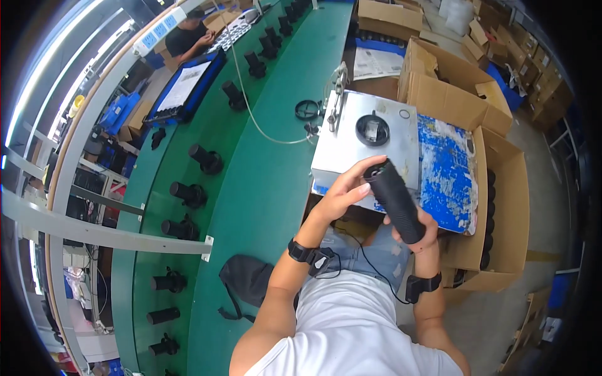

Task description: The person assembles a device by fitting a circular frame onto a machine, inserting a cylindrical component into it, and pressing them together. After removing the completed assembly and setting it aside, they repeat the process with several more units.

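Observation:
A black ribbed cylinder (396, 199), resembling a torch body, is held tilted in front of my lap. My right hand (424, 230) wraps round its lower end. At the upper end, my left hand (348, 189) has its fingers and thumb against the rim, where a bit of the inside shows. Just beyond my hands stands a pale metal box (335, 156) with a round black ring holder (372, 128) on top. A metal clamp lever (338, 100) is fixed to the box's left side, and a black ring with spokes (307, 110) sits beside it.
On the left, a green conveyor belt (182, 250) carries several black cylindrical parts. A black bag (246, 279) lies on the green table near my left arm. Open cartons (461, 94) stand at right beyond a worn blue board (448, 175). Another person (186, 39) works at the far left.

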Available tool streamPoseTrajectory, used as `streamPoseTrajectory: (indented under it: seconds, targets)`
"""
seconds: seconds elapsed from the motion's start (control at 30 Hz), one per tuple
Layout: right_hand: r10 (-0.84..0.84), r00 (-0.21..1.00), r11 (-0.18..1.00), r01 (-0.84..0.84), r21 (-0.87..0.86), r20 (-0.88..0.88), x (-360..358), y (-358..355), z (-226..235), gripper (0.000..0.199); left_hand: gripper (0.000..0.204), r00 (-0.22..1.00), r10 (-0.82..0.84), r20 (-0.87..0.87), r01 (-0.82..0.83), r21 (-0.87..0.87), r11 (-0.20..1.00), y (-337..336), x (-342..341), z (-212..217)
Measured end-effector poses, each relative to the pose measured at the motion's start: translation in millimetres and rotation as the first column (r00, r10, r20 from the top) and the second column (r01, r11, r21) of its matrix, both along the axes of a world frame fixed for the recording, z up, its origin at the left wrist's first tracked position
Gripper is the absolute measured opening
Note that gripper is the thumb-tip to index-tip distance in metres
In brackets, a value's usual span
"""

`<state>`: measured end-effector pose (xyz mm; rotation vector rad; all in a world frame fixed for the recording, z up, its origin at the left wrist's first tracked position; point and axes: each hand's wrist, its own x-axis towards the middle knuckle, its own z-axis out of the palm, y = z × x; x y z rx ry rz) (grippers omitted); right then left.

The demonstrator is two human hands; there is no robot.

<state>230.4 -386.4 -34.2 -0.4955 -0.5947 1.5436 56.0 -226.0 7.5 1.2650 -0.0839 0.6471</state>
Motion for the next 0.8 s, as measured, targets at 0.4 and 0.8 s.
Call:
streamPoseTrajectory:
  seconds: [0.4, 0.8]
  targets:
    - [-0.649, 0.557, 0.71, 0.689, 0.148, 0.519, -37.2, -12.8, 17.5, 0.058, 0.049, 0.845, 0.383, -0.374, -0.403, 0.027, 0.915, 2.0, 0.0, -39.7]
    - [-0.442, 0.719, 0.705, 0.648, -0.288, 0.537, -13.3, -21.8, -1.9, 0.051, 0.06, 0.998, 0.028, 0.064, -0.033, 0.075, 0.997, -8.0, -3.7, -26.0]
